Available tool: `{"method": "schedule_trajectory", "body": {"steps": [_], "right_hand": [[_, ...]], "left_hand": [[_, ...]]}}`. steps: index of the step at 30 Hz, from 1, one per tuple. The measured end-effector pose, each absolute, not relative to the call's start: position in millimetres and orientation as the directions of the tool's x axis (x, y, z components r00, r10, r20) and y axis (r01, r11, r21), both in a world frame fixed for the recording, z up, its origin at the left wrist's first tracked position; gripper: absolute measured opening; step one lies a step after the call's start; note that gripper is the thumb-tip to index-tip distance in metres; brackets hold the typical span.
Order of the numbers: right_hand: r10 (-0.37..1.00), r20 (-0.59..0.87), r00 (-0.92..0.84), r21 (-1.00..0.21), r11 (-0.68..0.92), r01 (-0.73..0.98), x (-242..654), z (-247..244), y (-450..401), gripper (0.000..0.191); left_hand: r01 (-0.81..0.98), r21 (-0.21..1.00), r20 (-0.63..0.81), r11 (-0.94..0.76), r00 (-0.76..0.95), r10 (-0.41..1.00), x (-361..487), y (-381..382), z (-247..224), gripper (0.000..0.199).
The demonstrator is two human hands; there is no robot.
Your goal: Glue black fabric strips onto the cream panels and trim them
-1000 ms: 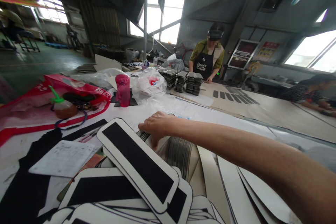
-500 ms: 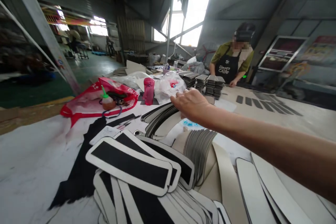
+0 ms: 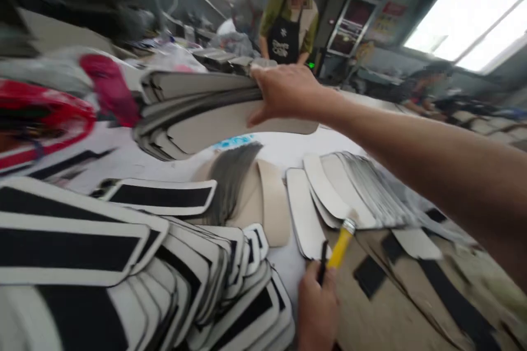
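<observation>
My right hand (image 3: 288, 88) reaches in from the right, its thumb in front of a long stack of beige curved strips (image 3: 218, 120) and its fingers over the upper edge. Low in the picture, my left hand (image 3: 317, 307) is closed round a brush with a yellow handle (image 3: 341, 247) and a thin black tool (image 3: 323, 263). White-edged pieces with black centres (image 3: 164, 196) lie piled at the left and front. Pale strips (image 3: 304, 208) and a fanned row of more strips (image 3: 362, 186) are beyond the brush.
A red bag (image 3: 78, 120) and a pink bottle (image 3: 109, 88) stand at the left. Across the table a person in a dark apron (image 3: 286, 38) stands behind small stacks. Black scraps (image 3: 369, 276) lie at the right front. Another person (image 3: 424, 90) is far right.
The view has swung right and down, closer to the table. My right hand has come onto the strip stack. My left hand with the brush has come into view.
</observation>
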State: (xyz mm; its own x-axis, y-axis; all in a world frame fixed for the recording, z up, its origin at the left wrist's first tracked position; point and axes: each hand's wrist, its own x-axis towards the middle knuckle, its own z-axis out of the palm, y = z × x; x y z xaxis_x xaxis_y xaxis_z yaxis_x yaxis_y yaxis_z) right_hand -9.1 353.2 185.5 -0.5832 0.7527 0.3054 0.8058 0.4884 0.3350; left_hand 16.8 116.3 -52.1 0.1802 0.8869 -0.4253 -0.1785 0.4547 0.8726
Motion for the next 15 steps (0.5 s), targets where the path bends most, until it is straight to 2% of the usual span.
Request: {"method": "schedule_trajectory", "body": {"steps": [5,9,13,15], "right_hand": [[0.859,0.306,-0.410,0.240,0.347,0.906,81.8,192.3,302.7,0.072],[0.938,0.303,-0.166,0.141,0.128,0.982,153.5,188.7,241.2,0.075],[0.942,0.318,0.107,0.026,-0.122,0.992,230.5,175.0,174.7,0.082],[0.931,0.310,0.195,-0.022,-0.198,0.980,272.8,163.0,139.1,0.081]], "left_hand": [[-0.140,0.902,-0.372,0.409,0.234,0.899,20.7,119.5,-55.9,0.029],[-0.143,0.919,-0.333,0.367,0.219,0.917,18.3,116.8,-58.8,0.033],[-0.188,0.911,-0.336,0.367,0.178,0.925,18.4,115.4,-63.7,0.038],[-0.227,0.900,-0.342,0.373,0.164,0.925,18.7,115.3,-62.3,0.041]]}}
